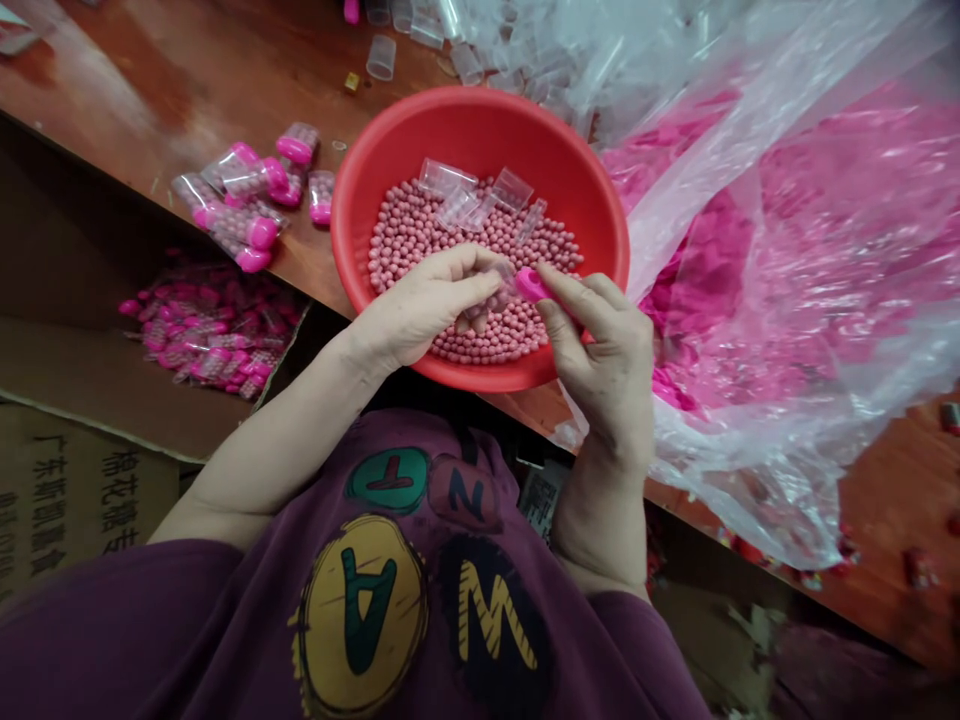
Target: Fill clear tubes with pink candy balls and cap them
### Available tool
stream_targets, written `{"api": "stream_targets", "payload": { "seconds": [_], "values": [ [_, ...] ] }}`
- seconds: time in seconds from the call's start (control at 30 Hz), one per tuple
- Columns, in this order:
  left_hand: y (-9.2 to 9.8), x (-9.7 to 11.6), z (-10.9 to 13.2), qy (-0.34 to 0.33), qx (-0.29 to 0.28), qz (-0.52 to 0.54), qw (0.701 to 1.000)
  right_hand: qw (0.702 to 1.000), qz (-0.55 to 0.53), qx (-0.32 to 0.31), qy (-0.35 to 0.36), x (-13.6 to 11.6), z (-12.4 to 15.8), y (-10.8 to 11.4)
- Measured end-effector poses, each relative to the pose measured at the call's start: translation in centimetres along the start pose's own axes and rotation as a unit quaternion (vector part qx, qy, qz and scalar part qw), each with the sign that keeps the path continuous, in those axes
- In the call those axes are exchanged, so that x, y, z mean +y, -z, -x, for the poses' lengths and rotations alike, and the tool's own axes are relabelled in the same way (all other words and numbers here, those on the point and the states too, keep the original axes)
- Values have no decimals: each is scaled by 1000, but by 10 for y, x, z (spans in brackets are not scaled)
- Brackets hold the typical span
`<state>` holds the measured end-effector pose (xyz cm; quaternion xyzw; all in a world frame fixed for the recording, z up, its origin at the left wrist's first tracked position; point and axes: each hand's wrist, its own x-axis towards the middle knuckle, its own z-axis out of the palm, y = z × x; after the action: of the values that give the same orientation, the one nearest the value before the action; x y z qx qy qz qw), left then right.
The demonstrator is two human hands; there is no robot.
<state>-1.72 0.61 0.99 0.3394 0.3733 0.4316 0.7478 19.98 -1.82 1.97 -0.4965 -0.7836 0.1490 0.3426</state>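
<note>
A red plastic basin [480,130] sits on the wooden bench, filled with small pink round beads [420,235]. Several empty clear plastic tubes [457,205] lie on top of the beads. Above the basin, my left hand [424,305] is shut on a clear plastic tube [491,290] that seems to hold beads, though my fingers partly hide it. My right hand [604,365] pinches a bright pink cap [531,285] between thumb and forefinger, close to the tube's end. The cap and tube look very close, but I cannot tell if they touch.
Filled tubes with pink caps [244,205] lie on the bench [135,90] left of the basin. More lie in a cardboard box [214,325] below its edge. Loose clear tubes [465,60] stand beyond the basin. A large plastic bag [795,270] holding pink items fills the right.
</note>
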Motion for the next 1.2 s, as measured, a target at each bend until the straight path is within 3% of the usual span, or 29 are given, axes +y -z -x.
{"api": "stream_targets", "payload": {
  "seconds": [0.23,0.47,0.63,1.2],
  "values": [
    [1,1,-5,-5,9,44,999,995,98,1,-10,12,9,12],
    [-2,3,-7,35,4,120,992,992,-39,114,-43,-2,-2,-9],
    [-11,-3,1,34,16,170,985,990,-107,87,-34,-15,-13,-20],
    [-16,-4,1,22,30,96,995,988,-139,40,-52,-1,-11,-24]
  ]
}}
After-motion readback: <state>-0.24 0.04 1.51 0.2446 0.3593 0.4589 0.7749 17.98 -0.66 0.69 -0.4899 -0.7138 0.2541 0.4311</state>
